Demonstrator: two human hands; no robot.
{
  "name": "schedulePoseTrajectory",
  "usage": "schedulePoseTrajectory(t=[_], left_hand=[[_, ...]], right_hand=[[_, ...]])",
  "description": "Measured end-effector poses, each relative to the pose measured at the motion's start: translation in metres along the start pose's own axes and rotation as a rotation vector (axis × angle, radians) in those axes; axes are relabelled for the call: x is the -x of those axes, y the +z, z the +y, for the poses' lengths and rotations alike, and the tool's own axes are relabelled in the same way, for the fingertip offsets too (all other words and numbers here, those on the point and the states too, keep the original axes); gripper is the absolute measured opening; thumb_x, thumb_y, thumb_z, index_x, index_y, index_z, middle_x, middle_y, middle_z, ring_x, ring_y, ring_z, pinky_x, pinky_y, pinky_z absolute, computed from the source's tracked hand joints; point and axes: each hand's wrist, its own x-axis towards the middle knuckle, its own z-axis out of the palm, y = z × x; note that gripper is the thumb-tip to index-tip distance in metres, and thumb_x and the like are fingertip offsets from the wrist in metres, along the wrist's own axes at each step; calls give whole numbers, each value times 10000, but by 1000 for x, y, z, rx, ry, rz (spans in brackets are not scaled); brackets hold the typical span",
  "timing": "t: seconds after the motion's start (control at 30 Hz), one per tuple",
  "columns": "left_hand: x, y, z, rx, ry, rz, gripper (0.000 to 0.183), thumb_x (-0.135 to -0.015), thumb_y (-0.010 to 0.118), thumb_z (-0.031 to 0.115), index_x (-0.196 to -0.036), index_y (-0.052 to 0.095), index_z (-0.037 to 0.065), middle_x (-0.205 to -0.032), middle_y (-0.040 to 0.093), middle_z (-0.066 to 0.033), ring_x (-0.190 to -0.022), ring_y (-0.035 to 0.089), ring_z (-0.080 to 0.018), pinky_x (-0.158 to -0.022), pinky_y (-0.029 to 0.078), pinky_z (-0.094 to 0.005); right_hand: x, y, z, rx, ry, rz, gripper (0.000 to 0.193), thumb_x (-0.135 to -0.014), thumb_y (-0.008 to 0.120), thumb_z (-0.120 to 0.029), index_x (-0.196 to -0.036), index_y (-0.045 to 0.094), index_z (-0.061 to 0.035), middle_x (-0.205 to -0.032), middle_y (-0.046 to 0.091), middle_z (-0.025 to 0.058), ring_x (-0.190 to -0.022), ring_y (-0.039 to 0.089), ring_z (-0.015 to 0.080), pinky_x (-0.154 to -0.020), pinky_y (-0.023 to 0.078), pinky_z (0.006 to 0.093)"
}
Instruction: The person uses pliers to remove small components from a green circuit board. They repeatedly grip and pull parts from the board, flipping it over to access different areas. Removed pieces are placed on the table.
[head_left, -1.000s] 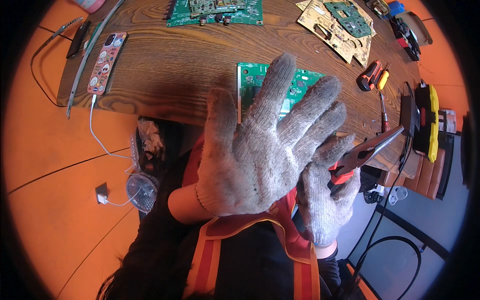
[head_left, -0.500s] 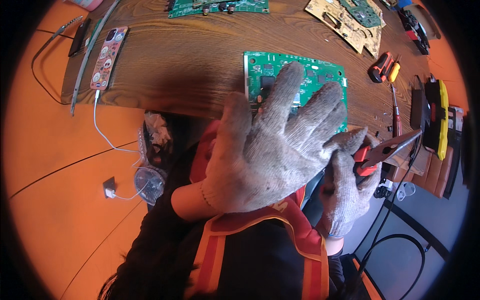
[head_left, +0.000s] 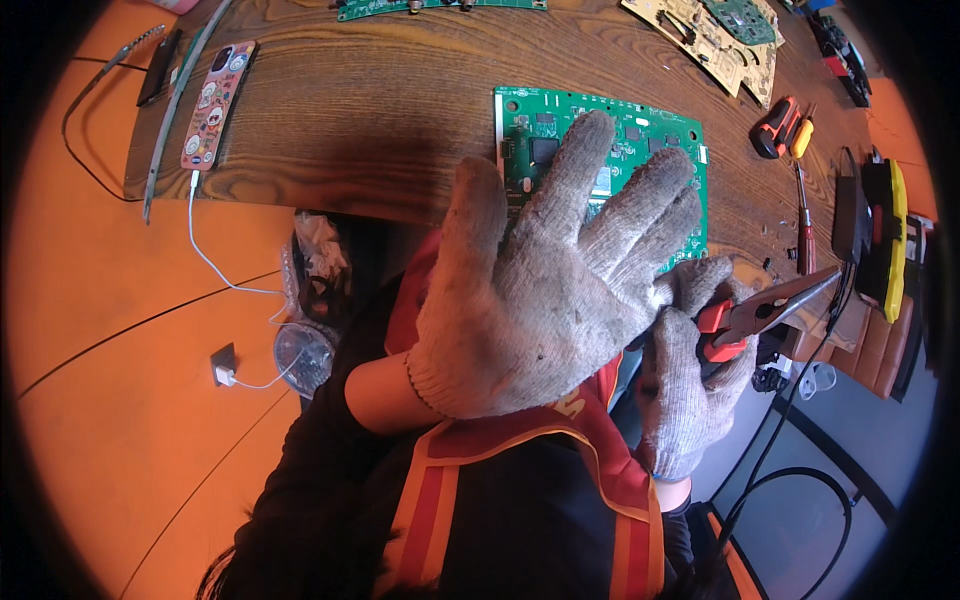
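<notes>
My left hand (head_left: 545, 290), in a grey, soiled knit glove, is held up with its palm toward me and its fingers spread. It holds nothing. Beside its outer edge my right hand (head_left: 690, 400), gloved too, is closed round red-handled needle-nose pliers (head_left: 765, 312), whose jaws point right. The right thumb and fingertips touch the left glove near the little-finger side; whether they pinch the fabric I cannot tell. Behind the left fingers a green circuit board (head_left: 630, 125) lies on the wooden table (head_left: 380, 110), partly hidden.
A phone (head_left: 215, 110) in a stickered case lies far left, with a white cable (head_left: 215, 255) plugged in. At right are orange-black pliers (head_left: 773, 130), a yellow-handled screwdriver (head_left: 802, 138) and a red screwdriver (head_left: 806, 240). More boards (head_left: 700, 40) lie at the back.
The view has shifted slightly, so the table things sit a little higher and the board farther right. Both hands keep nearly the same pose, and the pliers stay in my right hand.
</notes>
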Motion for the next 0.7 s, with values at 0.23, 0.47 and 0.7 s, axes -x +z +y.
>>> schedulePoseTrajectory(t=[0.23,0.47,0.7], left_hand=[[14,-14,34,-667,294,-345,876,-932,164,743,-1559,122,133,-1533,339,-179,-1396,353,-375,-1164,141,-603],[80,-10,74,-1736,316,467,310,-961,560,229,-1033,693,-42,-870,713,-113,-779,669,-178,-780,527,-311],[55,-36,61,-1656,-136,761,344,-939,579,347,-1006,733,48,-803,711,-56,-721,625,-110,-703,482,-247]], right_hand=[[-2,-17,-15,-88,349,-196,414,-854,602,44,-1257,512,61,-1081,646,189,-951,666,233,-673,576,285],[1,-42,-2,-339,419,-322,460,-815,516,133,-1270,447,136,-1199,581,314,-1050,648,392,-766,629,399],[10,-42,6,-160,553,-423,455,-840,528,153,-1287,474,91,-1205,602,216,-1033,655,252,-795,613,347]])
